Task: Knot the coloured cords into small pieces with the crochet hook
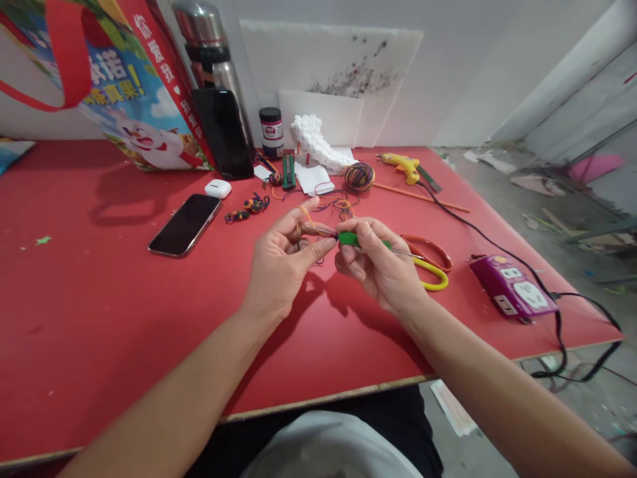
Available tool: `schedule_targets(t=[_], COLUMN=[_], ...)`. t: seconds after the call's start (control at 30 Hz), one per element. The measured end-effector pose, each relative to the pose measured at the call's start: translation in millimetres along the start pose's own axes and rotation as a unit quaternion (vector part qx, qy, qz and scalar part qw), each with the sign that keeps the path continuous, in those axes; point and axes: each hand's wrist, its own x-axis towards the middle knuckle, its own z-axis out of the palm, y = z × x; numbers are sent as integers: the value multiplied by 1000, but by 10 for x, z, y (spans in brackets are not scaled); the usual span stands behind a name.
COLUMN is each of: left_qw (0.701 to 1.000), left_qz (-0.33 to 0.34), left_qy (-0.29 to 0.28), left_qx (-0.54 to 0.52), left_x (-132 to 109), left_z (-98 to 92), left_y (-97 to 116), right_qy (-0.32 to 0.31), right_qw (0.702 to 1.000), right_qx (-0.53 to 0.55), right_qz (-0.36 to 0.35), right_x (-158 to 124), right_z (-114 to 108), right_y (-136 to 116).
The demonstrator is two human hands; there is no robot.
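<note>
My right hand (381,262) grips the green handle of a crochet hook (351,238), whose thin metal shaft sticks out on both sides. Close against it, my left hand (283,255) pinches thin dark and orange yarn (309,218) between thumb and fingers, with a strand looped over the raised index finger. The hook's tip meets the yarn at my left fingertips; the small stitches there are partly hidden. Loose strands trail back toward a multicoloured yarn ball (359,177). Scissors with orange and yellow handles (438,282) lie just beyond my right hand, their blades hidden.
On the red table (124,325) lie a phone (186,224), an earbud case (217,188) and a crocheted piece (247,208). Behind stand a flask (204,30), a black phone (223,133) and a gift bag (149,106). Rightward are a yellow glue gun (402,166), its cord and a purple box (515,289).
</note>
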Motion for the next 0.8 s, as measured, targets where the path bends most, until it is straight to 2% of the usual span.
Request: schedule_targets(t=[0.17,0.37,0.47,0.57,0.67,0.8], left_qw=[1000,994,994,998,999,999], left_qz=[-20,-63,-68,-44,-17,-23], left_qy=[12,33,31,28,33,43], left_qx=[-21,-86,-74,-33,-11,-24], left_x=[5,-21,-35,-37,-37,-43], left_z=[-3,47,52,43,46,78], left_y=[-18,-28,-17,-10,-20,-40], right_qy=[0,-1,0,10,39,72], right_qw=[1000,996,994,987,970,920], right_qx=[-26,-55,-91,-138,-208,-328], right_qz=[-15,-64,-65,-80,-121,-201], right_x=[-18,-53,-58,-67,-98,-167], right_z=[-12,-55,-66,-47,-6,41], right_y=[21,70,74,71,97,165])
